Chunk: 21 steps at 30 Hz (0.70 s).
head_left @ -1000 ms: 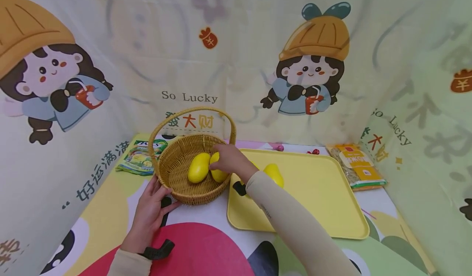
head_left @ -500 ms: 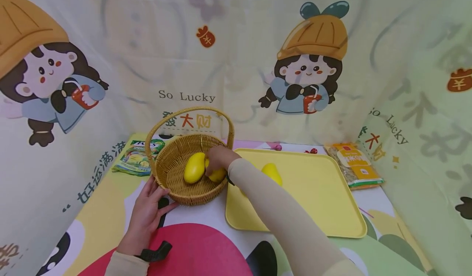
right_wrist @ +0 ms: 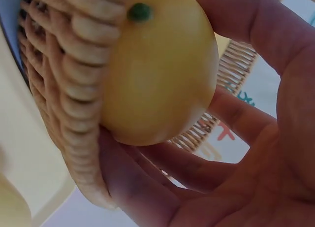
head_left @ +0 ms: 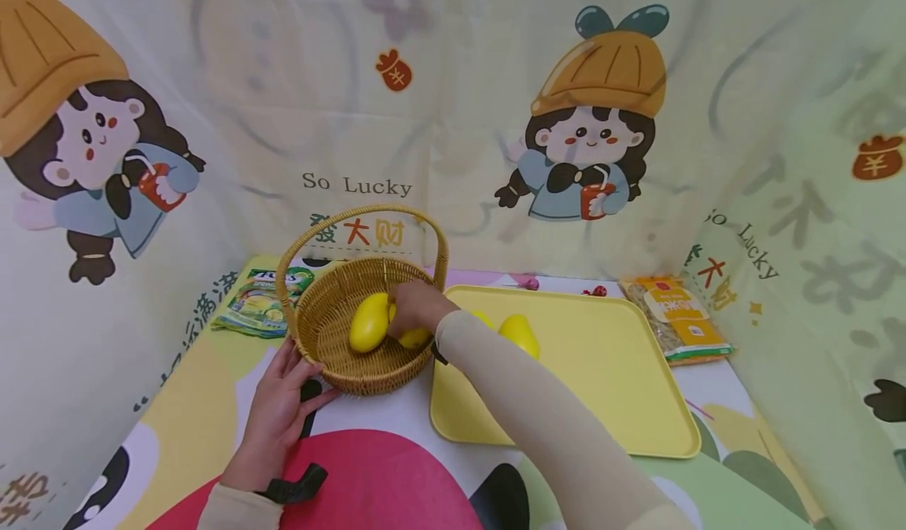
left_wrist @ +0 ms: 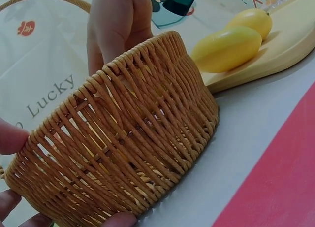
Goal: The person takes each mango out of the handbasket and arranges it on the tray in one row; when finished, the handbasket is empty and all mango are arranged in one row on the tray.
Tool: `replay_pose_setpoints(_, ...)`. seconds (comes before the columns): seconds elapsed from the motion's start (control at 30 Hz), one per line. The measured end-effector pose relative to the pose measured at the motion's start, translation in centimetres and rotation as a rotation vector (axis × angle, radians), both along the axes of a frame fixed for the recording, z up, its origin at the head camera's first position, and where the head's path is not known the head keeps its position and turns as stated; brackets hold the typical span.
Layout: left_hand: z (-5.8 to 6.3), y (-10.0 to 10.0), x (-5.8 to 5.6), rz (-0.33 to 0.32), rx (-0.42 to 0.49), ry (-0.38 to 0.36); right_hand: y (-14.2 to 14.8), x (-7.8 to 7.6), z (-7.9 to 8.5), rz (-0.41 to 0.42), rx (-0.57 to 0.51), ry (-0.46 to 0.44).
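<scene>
A round wicker basket (head_left: pixel 340 349) with a tall arched handle stands on the table. My left hand (head_left: pixel 274 408) holds its near left side, with the thumb at the rim and fingers lower on the wall in the left wrist view. Inside the basket, my right hand (head_left: pixel 419 307) grips a yellow mango (right_wrist: pixel 162 74), thumb and fingers curled around it. That mango shows a green stem spot and sits right beside the woven rim. A second mango (head_left: pixel 370 323) lies in the basket to its left, mostly uncovered.
Right of the basket is a yellow tray (head_left: pixel 602 388) with two mangoes (head_left: pixel 520 335), partly behind the right forearm. A green snack packet (head_left: pixel 262 302) lies back left, an orange-and-clear bag (head_left: pixel 679 322) back right. Small red items (head_left: pixel 598 291) sit along the printed backdrop.
My right hand has reached further down into the basket and wrapped around the right-hand mango. The left hand keeps its hold on the basket. The view has shifted slightly.
</scene>
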State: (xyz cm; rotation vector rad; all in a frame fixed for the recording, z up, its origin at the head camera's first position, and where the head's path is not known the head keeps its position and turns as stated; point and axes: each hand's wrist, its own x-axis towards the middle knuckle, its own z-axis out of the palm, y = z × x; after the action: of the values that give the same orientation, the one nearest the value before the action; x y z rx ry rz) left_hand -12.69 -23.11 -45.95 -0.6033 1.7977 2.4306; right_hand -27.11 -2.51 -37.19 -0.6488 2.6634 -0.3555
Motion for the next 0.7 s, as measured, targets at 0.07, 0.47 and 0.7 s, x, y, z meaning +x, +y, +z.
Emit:
replay_pose_setpoints(0.07,0.0,-0.1,0.1,-0.002,-0.005,0.002,0.0,0.1,0.2,0.008,-0.006,0.002)
replay_pose_setpoints(0.47,0.0,0.0,0.1,0.001,-0.008,0.009,2.0,-0.6,0.7,-0.044,-0.204,-0.077)
replay_pose_setpoints(0.7,-0.1,-0.1,0.1,0.000,-0.001,0.011,3.5,-0.6,0.5,-0.067,-0.392,-0.166)
